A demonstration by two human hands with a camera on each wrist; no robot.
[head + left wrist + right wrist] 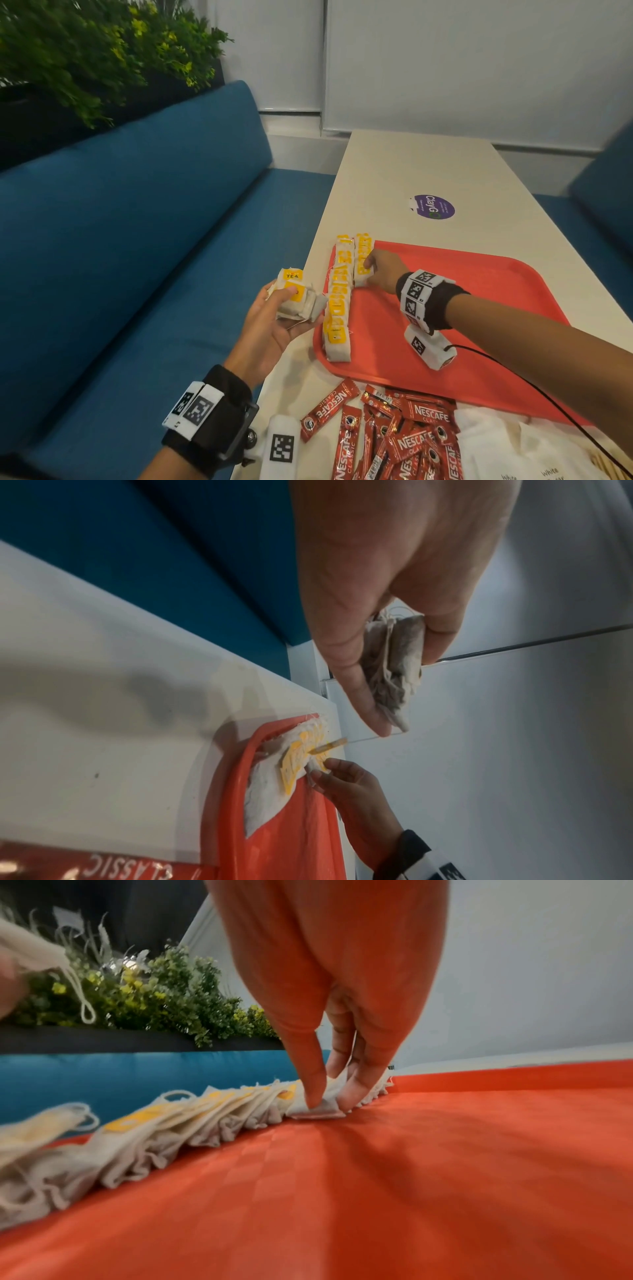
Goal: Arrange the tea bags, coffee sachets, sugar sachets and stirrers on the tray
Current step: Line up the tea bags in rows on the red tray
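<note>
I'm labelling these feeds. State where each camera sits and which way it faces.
Head: worn high, facing down over the table; both forearms, left hand, right hand.
Left wrist: looks along the left hand holding tea bags.
Right wrist: looks low along fingers pinching a tea bag.
All views share the tray.

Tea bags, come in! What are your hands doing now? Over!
Left hand holds spare tea bags off the tray. Right hand pinches one into the second row on the red tray. Coffee sachets waiting on table. Nothing in the way.
</note>
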